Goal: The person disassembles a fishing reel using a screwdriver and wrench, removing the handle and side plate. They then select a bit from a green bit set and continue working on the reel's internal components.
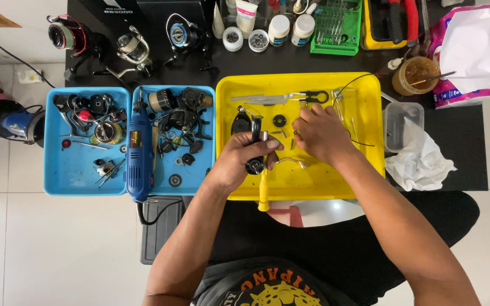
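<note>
My left hand point(239, 160) grips a black fishing-reel part point(254, 136) over the yellow tray point(364, 113), together with a yellow-handled screwdriver point(263, 195) that points down over the tray's near edge. My right hand point(320, 133) rests inside the tray with its fingertips down among small metal parts near a black ring point(279, 120). Tweezers and a silver tool point(262, 98) lie at the tray's far side beside black-handled scissors point(315, 97). A bent metal arm point(290, 162) lies just under my hands.
Two blue trays point(72, 170) at left hold reel parts, with a blue rotary tool point(140, 153) between them. Three fishing reels point(131, 48), small jars point(279, 29), a green bit set point(336, 25), a grease cup point(415, 73), a tissue pack point(472, 51) and a clear box with cloth point(406, 122) surround the tray.
</note>
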